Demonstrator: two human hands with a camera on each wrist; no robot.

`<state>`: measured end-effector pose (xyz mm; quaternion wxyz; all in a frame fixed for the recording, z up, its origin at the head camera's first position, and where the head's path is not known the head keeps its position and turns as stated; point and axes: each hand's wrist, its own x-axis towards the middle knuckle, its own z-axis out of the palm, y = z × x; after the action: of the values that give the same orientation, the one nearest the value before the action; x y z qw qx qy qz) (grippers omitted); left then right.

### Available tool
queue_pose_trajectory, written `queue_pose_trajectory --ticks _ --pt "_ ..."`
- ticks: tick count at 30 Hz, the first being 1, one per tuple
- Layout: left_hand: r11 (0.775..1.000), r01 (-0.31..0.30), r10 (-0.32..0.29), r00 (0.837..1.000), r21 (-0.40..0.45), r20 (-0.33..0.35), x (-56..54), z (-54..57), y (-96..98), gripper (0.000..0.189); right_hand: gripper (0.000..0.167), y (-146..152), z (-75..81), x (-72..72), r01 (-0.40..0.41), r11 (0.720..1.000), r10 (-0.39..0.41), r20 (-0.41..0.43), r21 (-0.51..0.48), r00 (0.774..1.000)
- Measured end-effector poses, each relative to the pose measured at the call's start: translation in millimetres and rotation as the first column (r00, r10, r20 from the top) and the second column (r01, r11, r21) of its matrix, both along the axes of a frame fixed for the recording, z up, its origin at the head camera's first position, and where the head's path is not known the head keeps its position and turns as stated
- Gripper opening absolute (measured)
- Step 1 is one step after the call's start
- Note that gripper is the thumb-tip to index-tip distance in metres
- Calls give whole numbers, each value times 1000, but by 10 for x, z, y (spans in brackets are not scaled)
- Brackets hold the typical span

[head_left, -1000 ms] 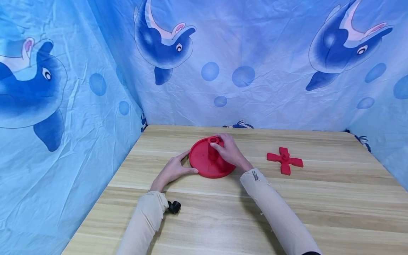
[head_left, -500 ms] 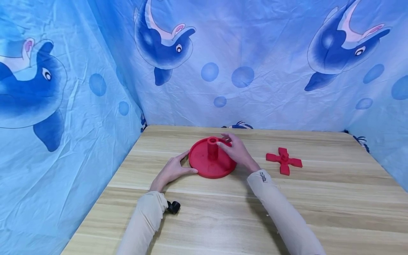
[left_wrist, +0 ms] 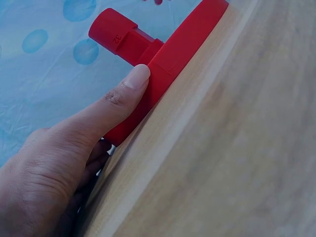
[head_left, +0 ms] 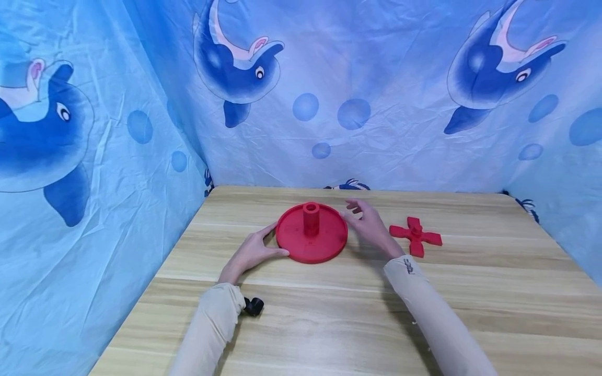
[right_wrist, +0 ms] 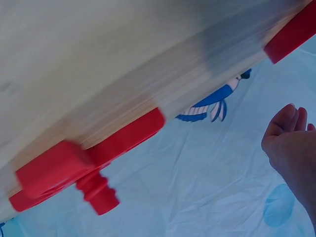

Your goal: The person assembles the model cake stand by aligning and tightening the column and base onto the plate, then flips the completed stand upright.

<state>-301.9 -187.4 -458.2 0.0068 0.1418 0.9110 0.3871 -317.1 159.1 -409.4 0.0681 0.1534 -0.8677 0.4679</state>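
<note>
A red round base [head_left: 295,241] with a raised rim lies flat on the table. From its middle rises a red hollow post [head_left: 311,222], marked "32" in the left wrist view. My left hand [head_left: 253,251] grips the base's near-left edge, its thumb [left_wrist: 136,79] against the rim; the other fingers are mostly hidden behind. Off the base's right edge, my right hand [head_left: 370,225] is held above the table with loosely bent fingers and nothing in them. Right of that hand lies a red four-armed cross piece [head_left: 416,235], its ridged stub [right_wrist: 101,195] pointing up.
The wood-grain table [head_left: 310,318] carries these red parts. A blue dolphin-print cloth [head_left: 400,151] hangs behind the table and along its sides. On the left wrist sits a small black device [head_left: 254,306].
My right hand has let go of the post and moved right, off the base towards the cross piece. My left hand stays on the base's edge. The head view has shifted slightly.
</note>
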Motion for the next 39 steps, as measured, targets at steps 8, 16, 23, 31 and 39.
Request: queue_pose_trajectory --ticks 8,16,23,31,39 --pt "1000 2 -2 1000 8 20 -18 -19 -4 107 58 254 13 59 43 999 -43 -5 2 999" --pt "1000 0 0 1000 10 16 -21 -9 -11 107 55 491 11 105 70 997 -69 -36 13 997" --pt "1000 0 0 1000 7 20 -17 -6 -4 105 57 724 13 155 102 993 -100 -51 50 994" --pt "1000 4 -4 1000 16 31 -9 -9 0 106 56 1044 28 254 147 984 -139 -85 95 987" --pt "1000 12 -12 1000 12 26 -7 -4 -6 106 57 1342 23 362 185 976 -173 -100 116 980"
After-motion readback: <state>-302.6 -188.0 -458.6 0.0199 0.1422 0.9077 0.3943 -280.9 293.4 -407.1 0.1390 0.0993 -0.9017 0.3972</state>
